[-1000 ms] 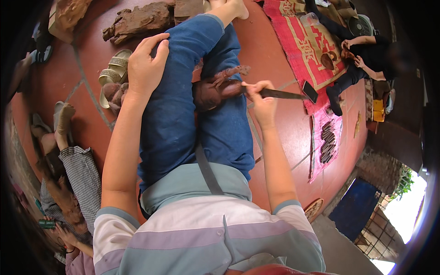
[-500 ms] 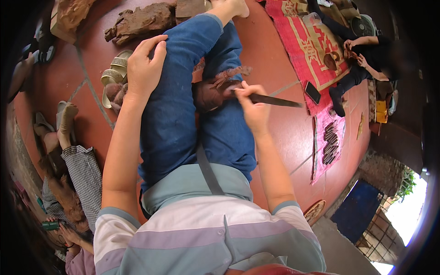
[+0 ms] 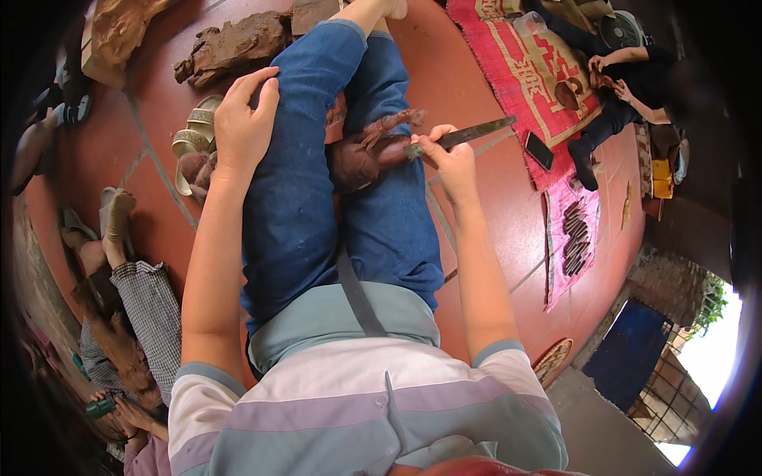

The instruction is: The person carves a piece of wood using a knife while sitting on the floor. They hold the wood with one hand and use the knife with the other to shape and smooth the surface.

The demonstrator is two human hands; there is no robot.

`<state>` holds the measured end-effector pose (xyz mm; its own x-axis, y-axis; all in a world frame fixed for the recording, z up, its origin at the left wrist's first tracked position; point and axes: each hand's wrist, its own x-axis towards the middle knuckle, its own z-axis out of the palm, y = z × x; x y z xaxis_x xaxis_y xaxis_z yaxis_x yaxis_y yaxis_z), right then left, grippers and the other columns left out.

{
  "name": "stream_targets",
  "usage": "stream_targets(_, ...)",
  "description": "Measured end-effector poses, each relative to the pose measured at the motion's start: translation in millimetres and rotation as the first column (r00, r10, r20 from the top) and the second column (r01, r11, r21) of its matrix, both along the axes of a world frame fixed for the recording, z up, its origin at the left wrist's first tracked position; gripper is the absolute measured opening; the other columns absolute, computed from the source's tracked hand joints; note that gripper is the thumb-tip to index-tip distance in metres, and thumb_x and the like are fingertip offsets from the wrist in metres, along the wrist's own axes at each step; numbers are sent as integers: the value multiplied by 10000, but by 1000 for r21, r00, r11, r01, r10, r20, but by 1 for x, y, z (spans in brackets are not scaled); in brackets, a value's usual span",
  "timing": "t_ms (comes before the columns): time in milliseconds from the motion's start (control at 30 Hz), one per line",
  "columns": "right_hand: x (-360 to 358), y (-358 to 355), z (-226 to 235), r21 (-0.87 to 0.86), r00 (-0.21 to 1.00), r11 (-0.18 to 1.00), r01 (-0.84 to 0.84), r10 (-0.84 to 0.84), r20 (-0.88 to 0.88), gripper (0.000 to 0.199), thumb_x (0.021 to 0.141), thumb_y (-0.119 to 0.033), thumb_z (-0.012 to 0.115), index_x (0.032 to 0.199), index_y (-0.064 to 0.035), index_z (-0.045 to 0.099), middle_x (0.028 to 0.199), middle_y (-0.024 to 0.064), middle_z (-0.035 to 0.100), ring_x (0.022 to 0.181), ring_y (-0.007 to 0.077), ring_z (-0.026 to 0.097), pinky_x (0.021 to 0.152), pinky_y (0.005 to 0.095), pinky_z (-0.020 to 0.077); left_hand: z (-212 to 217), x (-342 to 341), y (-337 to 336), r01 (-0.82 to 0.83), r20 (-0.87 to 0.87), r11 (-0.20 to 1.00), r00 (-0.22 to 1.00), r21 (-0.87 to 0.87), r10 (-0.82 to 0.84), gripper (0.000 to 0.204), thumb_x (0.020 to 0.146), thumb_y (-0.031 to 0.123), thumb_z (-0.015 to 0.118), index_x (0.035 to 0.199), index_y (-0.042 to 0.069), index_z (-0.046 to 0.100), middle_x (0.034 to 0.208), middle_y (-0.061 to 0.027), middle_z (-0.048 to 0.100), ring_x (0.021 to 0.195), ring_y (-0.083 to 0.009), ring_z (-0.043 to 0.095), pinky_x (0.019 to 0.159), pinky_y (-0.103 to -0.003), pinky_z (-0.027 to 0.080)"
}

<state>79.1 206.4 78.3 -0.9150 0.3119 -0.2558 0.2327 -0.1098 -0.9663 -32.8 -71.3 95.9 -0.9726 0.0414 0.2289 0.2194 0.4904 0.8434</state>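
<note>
The brown wooden carving (image 3: 371, 152) lies wedged between the jeans-clad legs to stay put, the right hand (image 3: 446, 159) gripping a flat file (image 3: 468, 133) against it, the left hand (image 3: 244, 125) spread flat on the knee.

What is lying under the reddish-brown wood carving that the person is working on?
The wood carving rests on the person's legs in blue jeans, in the gap between the thighs. The right hand holds a flat metal tool against it. The carving's underside and the floor beneath are hidden.
</note>
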Motion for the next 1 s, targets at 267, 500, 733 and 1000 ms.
stream_targets(267, -12, -22, 9, 598, 984, 788, -146, 178, 6, 95, 817, -103, 674, 838, -45, 601, 751, 12, 622, 755, 89, 595, 672, 253, 476, 3, 1, -4, -50, 31, 999, 998, 10, 50, 256, 914, 205, 546, 1081, 61, 677, 1056, -97, 674, 975, -197, 633, 878, -284, 456)
stream_targets(500, -18, -30, 15, 553, 994, 832, -54, 100, -54, 126, 828, -125, 660, 798, -53, 561, 750, 41, 627, 696, 134, 633, 616, 306, 493, -3, -2, -7, -40, 19, 999, 999, 19, 40, 258, 932, 201, 528, 1087, 57, 677, 1054, -99, 679, 969, -188, 628, 873, -287, 457)
stream_targets(733, -27, -5, 13, 507, 995, 862, -1, -52, 89, 147, 819, -162, 658, 799, -51, 563, 691, 60, 606, 674, 146, 623, 615, 305, 478, -1, -1, -6, -23, 33, 1000, 999, 12, 22, 266, 940, 194, 523, 1098, 40, 671, 1045, -94, 681, 965, -174, 621, 866, -281, 454)
stream_targets(1000, -24, -9, 6, 653, 999, 757, 19, 14, -45, 147, 827, -183, 646, 821, -67, 556, 689, 91, 594, 665, 176, 610, 615, 318, 471, 2, 0, -5, -26, 25, 999, 999, 31, 25, 264, 940, 196, 519, 1095, 46, 673, 1059, -91, 679, 968, -174, 622, 874, -284, 454)
